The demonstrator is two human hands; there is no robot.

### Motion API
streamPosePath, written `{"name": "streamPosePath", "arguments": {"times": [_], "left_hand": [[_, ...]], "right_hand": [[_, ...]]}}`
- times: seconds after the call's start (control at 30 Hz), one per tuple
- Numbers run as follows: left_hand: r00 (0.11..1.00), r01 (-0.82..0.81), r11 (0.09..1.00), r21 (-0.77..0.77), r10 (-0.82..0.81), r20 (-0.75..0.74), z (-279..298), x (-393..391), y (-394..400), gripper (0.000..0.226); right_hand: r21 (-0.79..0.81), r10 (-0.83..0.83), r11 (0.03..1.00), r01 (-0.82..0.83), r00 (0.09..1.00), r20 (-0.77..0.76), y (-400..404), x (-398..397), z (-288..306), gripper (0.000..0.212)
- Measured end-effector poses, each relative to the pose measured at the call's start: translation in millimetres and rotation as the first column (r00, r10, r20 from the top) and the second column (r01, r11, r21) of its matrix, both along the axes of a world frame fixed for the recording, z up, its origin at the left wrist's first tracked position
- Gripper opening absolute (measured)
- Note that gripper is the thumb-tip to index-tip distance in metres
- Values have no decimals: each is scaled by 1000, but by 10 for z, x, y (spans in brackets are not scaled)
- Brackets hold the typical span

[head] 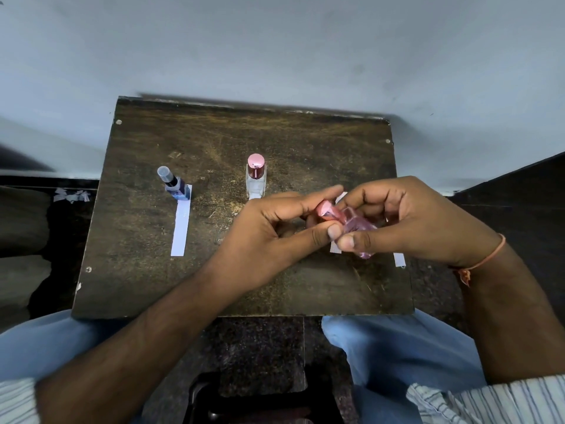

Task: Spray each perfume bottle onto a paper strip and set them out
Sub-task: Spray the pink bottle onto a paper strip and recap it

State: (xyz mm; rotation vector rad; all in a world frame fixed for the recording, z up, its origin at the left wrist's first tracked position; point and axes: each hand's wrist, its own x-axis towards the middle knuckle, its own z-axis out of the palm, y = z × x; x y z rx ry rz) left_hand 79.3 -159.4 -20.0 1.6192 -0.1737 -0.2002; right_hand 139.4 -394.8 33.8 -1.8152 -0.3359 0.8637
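A pink perfume bottle [357, 229] is held tilted above the small dark table [214, 142]. My right hand [406, 218] grips its glass body. My left hand [275, 237] pinches its pink cap [328, 211] between thumb and fingers. A blue bottle [175, 185] with a clear cap stands at the left, at the far end of a white paper strip [181, 228]. A clear bottle with a pink cap [256, 175] stands in the middle. Parts of two more strips [399, 260] show under my hands.
The table stands against a pale wall [275, 56]. Scraps of paper [72, 195] lie on the dark floor to the left. My knees in blue trousers [397, 350] sit below the table's near edge.
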Motion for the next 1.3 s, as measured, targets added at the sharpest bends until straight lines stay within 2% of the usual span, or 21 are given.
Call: {"name": "streamPosePath", "arguments": {"times": [0.1,0.17,0.23,0.3,0.33,0.4,0.5,0.67,0.97,1.3], "left_hand": [[985,15,997,-76,-28,-170,7,-51,-137,88],[983,54,998,-23,-57,-173,-11,-103,-203,87],[993,119,967,224,-110,-52,-14,-136,-221,78],[971,132,812,568,-222,92,10,-151,-228,71],[954,131,716,686,-280,110,28,-161,-235,69],[936,147,602,785,-341,86,33,-181,-243,63],[928,175,562,808,-368,55,-8,-176,-256,58],[919,212,504,837,-395,5,-40,-197,-279,62],[921,163,518,839,-385,59,-103,-265,-311,63],[920,163,514,842,-388,59,-117,-265,-305,64]], "right_hand": [[-4,-78,997,78,994,83,-144,61,52,39],[42,-190,982,187,975,115,-249,87,53,38],[77,-292,956,283,943,162,-326,99,17,38],[75,-352,936,344,906,235,-370,115,-36,39],[58,-364,930,363,890,274,-383,125,-62,38],[13,-358,926,376,870,339,-387,146,-102,36],[-21,-351,923,384,863,364,-362,159,-118,37],[-34,-317,937,347,888,333,-311,162,-141,37],[-84,-268,947,310,907,325,-226,172,-255,41],[-119,-257,935,334,871,419,-188,198,-305,36]]}}
